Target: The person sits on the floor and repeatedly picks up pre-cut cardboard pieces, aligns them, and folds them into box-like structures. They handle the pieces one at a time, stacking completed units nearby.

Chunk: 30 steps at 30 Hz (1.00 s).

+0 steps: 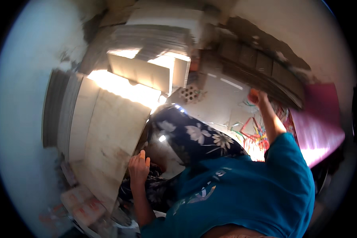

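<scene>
My left hand [139,166] is low beside the edge of a large beige panel [111,127]. Its fingers are curled, with thumb and forefinger a little apart; whatever lies under them, if anything, is hidden. Stretched far to the right, my right hand [261,96] is closed around a small orange-red thing [252,96], too blurred to name. That hand is next to the lower edge of a long brown stack [265,81] of flat pieces. Below it lies a tangle of red, green and yellow strips or wires [254,133].
Stacked flat boards [150,37] stand at the back, with sunlit panels [141,71] in front. More boards [57,111] lean at the left, above pale boxes [83,206]. A perforated brick [189,93] is on the floor. A pink sheet [317,119] is at the right.
</scene>
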Each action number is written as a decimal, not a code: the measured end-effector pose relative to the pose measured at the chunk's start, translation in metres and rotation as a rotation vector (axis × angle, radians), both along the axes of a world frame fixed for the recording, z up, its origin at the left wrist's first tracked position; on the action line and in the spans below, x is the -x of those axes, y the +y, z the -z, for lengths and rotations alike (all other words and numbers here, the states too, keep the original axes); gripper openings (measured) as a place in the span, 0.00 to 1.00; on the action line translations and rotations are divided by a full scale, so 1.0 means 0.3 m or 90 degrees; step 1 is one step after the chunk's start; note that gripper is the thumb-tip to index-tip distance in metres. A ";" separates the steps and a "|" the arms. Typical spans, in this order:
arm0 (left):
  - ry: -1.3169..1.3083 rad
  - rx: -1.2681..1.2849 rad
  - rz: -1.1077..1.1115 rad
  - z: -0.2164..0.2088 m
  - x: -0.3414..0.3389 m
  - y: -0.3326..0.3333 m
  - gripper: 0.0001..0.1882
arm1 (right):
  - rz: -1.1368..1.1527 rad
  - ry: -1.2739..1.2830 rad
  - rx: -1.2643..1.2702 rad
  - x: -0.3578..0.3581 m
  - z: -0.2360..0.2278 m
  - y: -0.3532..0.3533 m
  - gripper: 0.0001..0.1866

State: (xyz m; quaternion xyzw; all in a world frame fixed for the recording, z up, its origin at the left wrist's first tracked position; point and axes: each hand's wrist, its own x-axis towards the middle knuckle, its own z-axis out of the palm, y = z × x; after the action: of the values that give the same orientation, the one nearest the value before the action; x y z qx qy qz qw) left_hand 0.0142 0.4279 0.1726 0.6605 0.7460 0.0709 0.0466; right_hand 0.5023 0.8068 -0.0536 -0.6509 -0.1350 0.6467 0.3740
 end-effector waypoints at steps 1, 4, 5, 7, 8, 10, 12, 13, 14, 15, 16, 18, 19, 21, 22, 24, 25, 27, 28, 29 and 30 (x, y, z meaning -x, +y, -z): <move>0.005 0.004 -0.004 0.001 0.009 0.001 0.11 | -0.154 0.088 -0.016 0.065 0.018 -0.032 0.14; 0.014 0.029 -0.045 0.017 0.051 -0.044 0.07 | -0.528 -0.031 -0.109 0.515 -0.366 -0.172 0.12; 0.006 -0.011 -0.040 0.040 0.075 -0.036 0.07 | -0.592 -0.040 -0.247 0.618 -0.476 -0.182 0.12; -0.019 -0.005 -0.054 0.083 0.132 -0.037 0.07 | -0.685 -0.188 -0.569 0.827 -0.611 -0.210 0.11; -0.033 -0.004 -0.066 0.103 0.161 -0.045 0.08 | -0.700 -0.337 -0.759 0.932 -0.672 -0.224 0.11; -0.035 -0.014 -0.114 0.160 0.189 -0.062 0.09 | -0.609 -0.375 -1.050 1.098 -0.826 -0.251 0.05; -0.035 -0.030 -0.140 0.187 0.193 -0.067 0.10 | -0.558 -0.571 -1.229 1.228 -0.887 -0.223 0.08; -0.033 -0.038 -0.149 0.200 0.189 -0.074 0.10 | -0.609 -0.665 -1.230 1.276 -0.885 -0.197 0.14; -0.033 -0.048 -0.152 0.214 0.190 -0.075 0.11 | -0.609 -0.779 -1.208 1.317 -0.884 -0.176 0.22; -0.047 -0.077 -0.148 0.238 0.198 -0.087 0.11 | -0.677 -0.800 -1.131 1.344 -0.856 -0.142 0.25; -0.064 -0.102 -0.144 0.278 0.202 -0.105 0.11 | -0.746 -0.821 -1.048 1.359 -0.821 -0.107 0.28; -0.061 -0.146 -0.139 0.299 0.205 -0.121 0.11 | -0.766 -0.925 -1.023 1.375 -0.792 -0.062 0.30; -0.042 -0.162 -0.136 0.280 0.209 -0.109 0.11 | -0.764 -0.914 -1.031 1.378 -0.770 -0.031 0.28; -0.123 -0.199 -0.198 0.186 0.232 -0.088 0.10 | -0.736 -0.864 -1.048 1.372 -0.738 -0.005 0.25; -0.118 -0.184 -0.206 0.145 0.269 -0.080 0.09 | -0.703 -0.829 -1.062 1.369 -0.744 0.008 0.23; -0.111 -0.150 -0.212 0.082 0.367 -0.078 0.08 | -0.712 -0.691 -0.916 1.362 -0.736 0.072 0.18; -0.159 -0.149 -0.290 0.065 0.423 -0.069 0.09 | -0.696 -0.662 -0.892 1.368 -0.766 0.070 0.18; -0.186 -0.202 -0.385 0.031 0.554 -0.050 0.09 | -0.658 -0.609 -0.819 1.372 -0.825 0.074 0.19; -0.165 -0.259 -0.401 0.016 0.628 -0.035 0.10 | -0.593 -0.546 -0.896 1.367 -0.815 0.095 0.16; -0.116 -0.321 -0.410 0.010 0.702 -0.014 0.13 | -0.524 -0.552 -0.956 1.396 -0.859 0.049 0.14; -0.068 -0.382 -0.420 0.002 0.774 0.005 0.17 | -0.456 -0.555 -1.012 1.433 -0.910 -0.006 0.12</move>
State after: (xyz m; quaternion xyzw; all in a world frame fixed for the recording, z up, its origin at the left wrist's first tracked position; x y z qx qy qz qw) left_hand -0.2179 0.4295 0.1719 0.3670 0.8598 0.3288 -0.1337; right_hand 0.0723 0.8051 0.2195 -0.3115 -0.8485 0.1447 0.4026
